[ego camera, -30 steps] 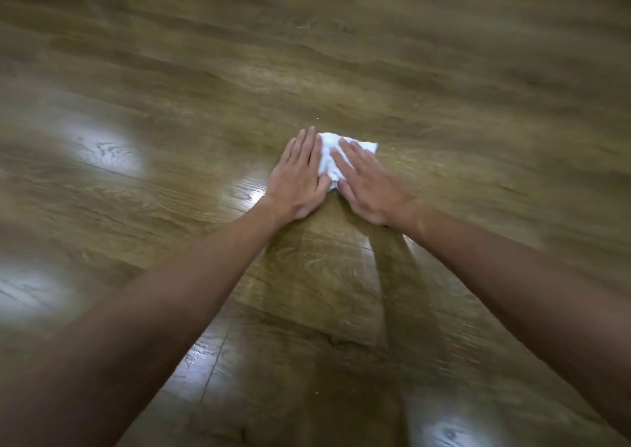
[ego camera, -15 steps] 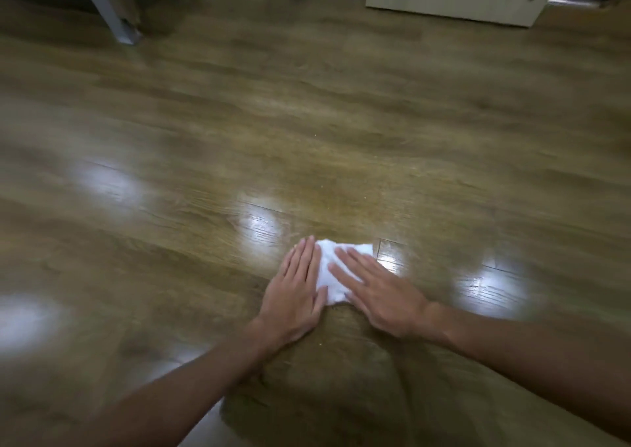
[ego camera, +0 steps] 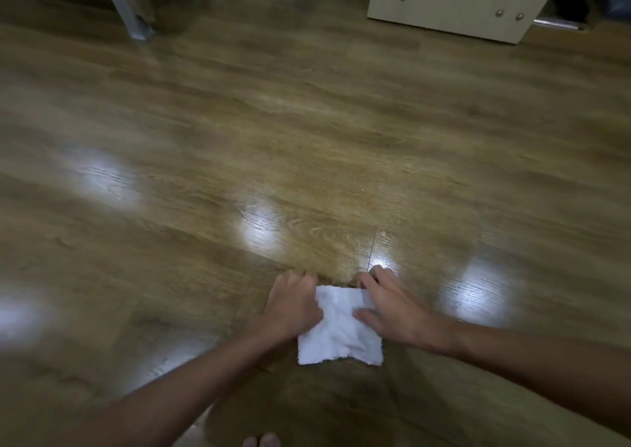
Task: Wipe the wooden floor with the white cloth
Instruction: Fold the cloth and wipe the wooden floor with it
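A white cloth (ego camera: 341, 334) lies crumpled but roughly square on the glossy wooden floor (ego camera: 307, 173), low and centre in the head view. My left hand (ego camera: 293, 306) sits at the cloth's far left corner with its fingers curled under. At the far right corner my right hand (ego camera: 392, 310) has curled fingers too, and its thumb lies across the cloth. Both hands grip the far edge. The near half of the cloth lies bare between my wrists.
A grey metal leg (ego camera: 136, 19) stands at the far left beside a dark object. A pale wooden cabinet (ego camera: 454, 2) with metal studs stands at the far right. My toes (ego camera: 263, 441) show at the bottom edge. Bright light patches shine on the boards.
The cloth and both hands have come back toward me. The fingers lay flat on the cloth before; now they are curled at its far edge, and more cloth shows.
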